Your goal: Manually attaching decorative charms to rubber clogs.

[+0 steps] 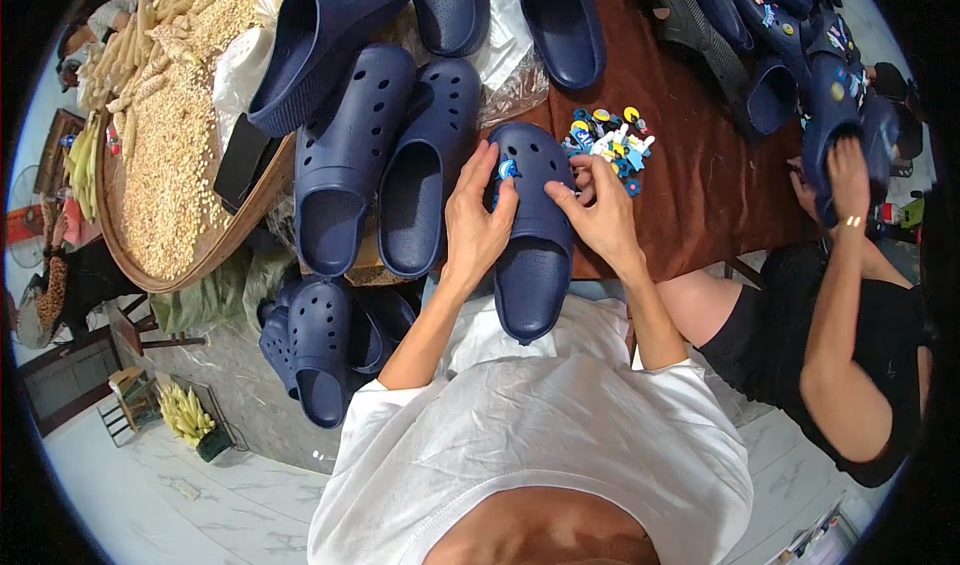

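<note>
A navy blue clog [532, 200] with round holes lies in front of me, its heel end toward my body. My left hand [472, 215] grips the clog's left side, thumb close to a small blue-and-white shoe charm [507, 168] on the upper. From the opposite side, my right hand [604, 210] holds the upper with thumb and fingers; part of its fingertips is hidden. Just beyond that hand is a pile of small colourful shoe charms [612, 145] on the brown cloth [700, 200].
Several more navy clogs [355, 150] crowd the left and far side, others [320, 350] hang lower left. A round basket [190, 270] of corn kernels stands far left, a black phone-like slab [243, 165] on it. At right, another person's hand [849, 180] handles a clog [828, 150] decorated with charms.
</note>
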`<state>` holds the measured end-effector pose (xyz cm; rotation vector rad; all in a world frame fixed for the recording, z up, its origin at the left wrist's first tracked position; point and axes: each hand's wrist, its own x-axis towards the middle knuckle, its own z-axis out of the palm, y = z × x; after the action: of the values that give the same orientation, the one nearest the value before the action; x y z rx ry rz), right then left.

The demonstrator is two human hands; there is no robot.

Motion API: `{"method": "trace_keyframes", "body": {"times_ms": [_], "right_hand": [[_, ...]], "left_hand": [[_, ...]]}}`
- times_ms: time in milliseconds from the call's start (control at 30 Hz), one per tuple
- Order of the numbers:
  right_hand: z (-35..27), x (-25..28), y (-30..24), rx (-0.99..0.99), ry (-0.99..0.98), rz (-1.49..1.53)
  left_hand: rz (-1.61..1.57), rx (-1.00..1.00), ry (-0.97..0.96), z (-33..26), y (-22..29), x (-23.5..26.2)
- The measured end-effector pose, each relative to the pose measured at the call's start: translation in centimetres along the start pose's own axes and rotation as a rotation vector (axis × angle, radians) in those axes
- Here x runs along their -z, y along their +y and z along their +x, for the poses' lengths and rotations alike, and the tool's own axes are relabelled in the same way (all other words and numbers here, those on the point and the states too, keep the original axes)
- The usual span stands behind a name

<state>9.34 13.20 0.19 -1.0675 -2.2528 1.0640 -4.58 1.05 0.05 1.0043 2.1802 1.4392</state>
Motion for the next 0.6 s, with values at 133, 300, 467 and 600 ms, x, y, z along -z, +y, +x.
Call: {"method": "trace_keyframes", "body": {"times_ms": [133,300,467,600], "right_hand": [[-0.5,-0.4,0.8,-0.044,-0.014,0.013],[-1.2,-1.2,1.4,0.308,0.136,-0.277],[-1.6,-1.4,1.1,0.33,0.151,-0.271],[-1.6,-1.6,2.4,0.352,0.191,-0.237]], "left_hand": [[-0.021,-0.013,0.013,-0.2,-0.5,-0.2],[0.001,-0.042,0.012,-0.1,-0.2,-0.3],[0.003,-0.047,0.03,-0.2,-0.3,-0.4],[-0.023,-0.047,0.041,-0.2,-0.4,-0.5]]}}
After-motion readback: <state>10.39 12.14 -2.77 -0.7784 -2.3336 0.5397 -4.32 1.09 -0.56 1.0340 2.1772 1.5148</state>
